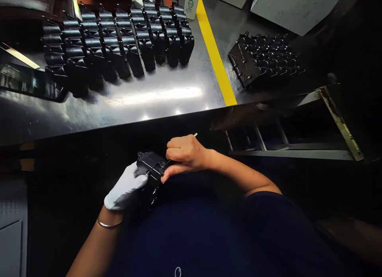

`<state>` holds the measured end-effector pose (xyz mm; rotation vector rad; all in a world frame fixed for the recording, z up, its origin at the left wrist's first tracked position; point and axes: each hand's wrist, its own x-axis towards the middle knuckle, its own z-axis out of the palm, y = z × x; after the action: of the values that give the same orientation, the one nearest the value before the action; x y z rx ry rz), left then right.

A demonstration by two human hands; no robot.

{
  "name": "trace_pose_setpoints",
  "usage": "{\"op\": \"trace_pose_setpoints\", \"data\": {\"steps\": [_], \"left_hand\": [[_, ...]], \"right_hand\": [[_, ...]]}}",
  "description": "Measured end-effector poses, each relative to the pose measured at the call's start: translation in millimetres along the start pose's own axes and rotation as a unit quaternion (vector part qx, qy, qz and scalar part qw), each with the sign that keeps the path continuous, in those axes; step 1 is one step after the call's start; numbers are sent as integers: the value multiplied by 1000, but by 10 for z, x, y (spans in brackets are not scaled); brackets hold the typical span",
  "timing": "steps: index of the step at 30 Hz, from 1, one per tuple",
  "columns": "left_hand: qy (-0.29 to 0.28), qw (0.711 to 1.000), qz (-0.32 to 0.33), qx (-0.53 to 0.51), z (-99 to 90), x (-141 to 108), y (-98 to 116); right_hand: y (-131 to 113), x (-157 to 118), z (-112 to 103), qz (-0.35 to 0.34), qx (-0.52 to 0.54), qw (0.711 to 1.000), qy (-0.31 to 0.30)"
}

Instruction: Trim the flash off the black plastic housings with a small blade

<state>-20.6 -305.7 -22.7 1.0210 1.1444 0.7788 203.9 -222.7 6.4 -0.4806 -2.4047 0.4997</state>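
Observation:
My left hand (127, 187), in a white glove, grips a black molded plastic part (152, 161) in front of my body, below the table edge. The thumb lies along the part's near side, and small pegs stick out underneath. My bare right hand (186, 153) is closed round a thin tool (195, 134), whose pale end shows above the fist. A dark, narrow length of it reaches from the fingers toward the part's right end, where my right thumb also rests. What kind of tool it is, the fist hides.
Rows of similar black parts (125, 42) stand on the shiny dark table (167, 98). Yellow tape (213, 50) separates them from another group of black parts (268, 56). A small box (191, 4) and a large pale box (294, 8) are behind. A metal frame (294, 153) lies right, below the tabletop.

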Motion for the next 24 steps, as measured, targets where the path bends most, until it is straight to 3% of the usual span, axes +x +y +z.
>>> {"op": "trace_pose_setpoints", "data": {"steps": [6,10,13,16,18,20,22,23,24], "left_hand": [[-32,999,-7,1,-29,-17,9],[-44,998,-49,18,-120,-65,54],[-51,991,-94,82,-150,-60,187],[-56,976,-104,183,-118,-7,300],[22,972,-42,230,-94,17,290],[226,949,66,208,-94,4,207],[431,887,140,91,-108,-39,89],[481,865,140,6,-107,-63,33],[482,864,118,-87,-93,-84,-15]], "right_hand": [[-5,-9,-55,74,122,983,-116],[18,-74,-99,97,276,940,-178],[8,-80,-105,211,346,900,-160],[-44,-35,-30,308,338,871,-181],[-71,-23,54,347,327,861,-178],[-68,-52,138,412,319,846,-114],[-47,-111,209,478,315,820,-24],[-42,-142,243,500,316,806,16],[-46,-166,278,513,322,794,48]]}}
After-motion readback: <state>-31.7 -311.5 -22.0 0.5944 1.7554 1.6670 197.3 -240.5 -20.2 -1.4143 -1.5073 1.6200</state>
